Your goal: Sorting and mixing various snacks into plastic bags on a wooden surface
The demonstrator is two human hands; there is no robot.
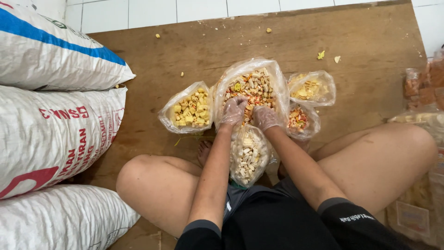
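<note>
Both gloved hands — left hand (233, 111), right hand (265, 117) — side by side in the mixed-snack bag (252, 88), fingers seemingly scooping pieces.

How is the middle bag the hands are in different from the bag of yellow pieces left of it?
The middle bag holds mixed pieces, beige, orange and red; the left bag holds mostly yellow chunks. The middle bag looks larger and fuller. Both gloved hands, left hand and right hand, reach into it; the left bag is untouched. Both are clear, open plastic bags on the wooden floor.
</note>
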